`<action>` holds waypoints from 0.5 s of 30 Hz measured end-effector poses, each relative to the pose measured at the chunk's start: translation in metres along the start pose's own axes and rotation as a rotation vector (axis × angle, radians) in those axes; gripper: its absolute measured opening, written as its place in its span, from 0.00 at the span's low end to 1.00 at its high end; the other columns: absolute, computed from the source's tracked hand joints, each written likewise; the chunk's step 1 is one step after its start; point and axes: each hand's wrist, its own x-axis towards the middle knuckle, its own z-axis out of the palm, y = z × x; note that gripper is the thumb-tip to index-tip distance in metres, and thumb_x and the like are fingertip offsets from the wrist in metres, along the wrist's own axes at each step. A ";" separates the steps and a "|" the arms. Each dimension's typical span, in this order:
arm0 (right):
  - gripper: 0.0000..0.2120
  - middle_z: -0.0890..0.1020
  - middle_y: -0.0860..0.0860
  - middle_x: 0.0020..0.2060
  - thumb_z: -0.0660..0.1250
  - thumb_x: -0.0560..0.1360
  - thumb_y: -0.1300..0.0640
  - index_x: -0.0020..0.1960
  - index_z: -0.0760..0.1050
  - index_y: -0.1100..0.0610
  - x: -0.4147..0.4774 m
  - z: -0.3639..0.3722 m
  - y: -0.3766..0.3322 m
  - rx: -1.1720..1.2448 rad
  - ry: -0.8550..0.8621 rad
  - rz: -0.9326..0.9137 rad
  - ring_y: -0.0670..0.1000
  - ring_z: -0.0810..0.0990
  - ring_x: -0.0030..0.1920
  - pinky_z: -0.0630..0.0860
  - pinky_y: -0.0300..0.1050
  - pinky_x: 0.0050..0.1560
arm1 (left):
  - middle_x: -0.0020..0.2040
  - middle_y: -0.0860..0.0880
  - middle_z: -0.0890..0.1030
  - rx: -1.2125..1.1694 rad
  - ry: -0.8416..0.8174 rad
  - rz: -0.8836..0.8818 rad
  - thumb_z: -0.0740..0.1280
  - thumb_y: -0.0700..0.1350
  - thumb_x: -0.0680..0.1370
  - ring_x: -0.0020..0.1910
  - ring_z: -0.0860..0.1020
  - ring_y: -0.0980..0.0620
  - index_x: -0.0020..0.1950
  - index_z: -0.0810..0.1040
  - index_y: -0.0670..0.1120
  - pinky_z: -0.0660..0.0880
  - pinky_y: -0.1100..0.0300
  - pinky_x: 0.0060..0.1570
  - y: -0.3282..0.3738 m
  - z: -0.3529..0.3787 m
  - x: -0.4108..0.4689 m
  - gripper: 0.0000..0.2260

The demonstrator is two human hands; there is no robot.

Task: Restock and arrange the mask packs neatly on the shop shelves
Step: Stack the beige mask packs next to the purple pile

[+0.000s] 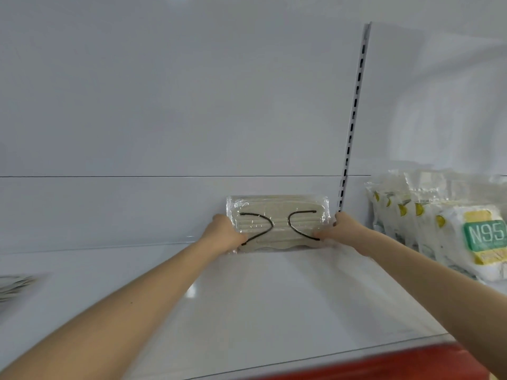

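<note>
shop | white slotted shelving (354,116) | row of N95 mask packs (439,229)

The mask pack (277,215) is pale beige with faint horizontal pleat lines under clear wrap, its ear loops (271,223) black. The shelf (274,297) and back panel (164,105) are glossy white. The N95 packs (466,239) are white (green label, yellow bands), and the shelf's front strip (384,366) is red.

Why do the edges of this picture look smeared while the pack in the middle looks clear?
Head view: the beige mask pack is fairly sharp; the red strip at the bottom and the packs at the left edge are blurred; the N95 packs look soft; the slotted upright leans, likely wide-angle distortion; a pale glare patch sits on the shelf.
</note>
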 end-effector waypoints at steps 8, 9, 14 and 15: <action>0.30 0.69 0.61 0.65 0.70 0.73 0.58 0.68 0.61 0.65 -0.018 -0.006 -0.020 0.002 0.101 -0.084 0.58 0.72 0.60 0.70 0.52 0.60 | 0.52 0.43 0.80 0.366 -0.012 0.188 0.65 0.55 0.74 0.49 0.76 0.45 0.55 0.76 0.42 0.73 0.57 0.45 0.018 -0.022 -0.049 0.19; 0.30 0.69 0.61 0.66 0.69 0.74 0.57 0.70 0.60 0.65 -0.021 -0.005 -0.024 0.012 0.113 -0.113 0.58 0.71 0.63 0.70 0.50 0.59 | 0.50 0.42 0.80 0.351 -0.024 0.209 0.65 0.53 0.75 0.46 0.77 0.45 0.54 0.77 0.40 0.73 0.56 0.44 0.020 -0.026 -0.060 0.17; 0.28 0.69 0.55 0.67 0.67 0.75 0.55 0.71 0.61 0.60 -0.047 0.011 -0.057 0.118 0.111 -0.234 0.53 0.69 0.65 0.65 0.43 0.55 | 0.43 0.47 0.76 0.250 0.047 0.266 0.64 0.52 0.77 0.40 0.73 0.49 0.46 0.74 0.42 0.68 0.62 0.35 0.024 -0.051 -0.120 0.13; 0.28 0.70 0.54 0.66 0.67 0.75 0.55 0.71 0.62 0.60 -0.054 0.017 -0.064 0.134 0.097 -0.253 0.53 0.70 0.64 0.65 0.42 0.56 | 0.45 0.47 0.76 0.224 0.066 0.261 0.64 0.51 0.77 0.42 0.73 0.49 0.47 0.74 0.43 0.67 0.62 0.36 0.023 -0.056 -0.130 0.11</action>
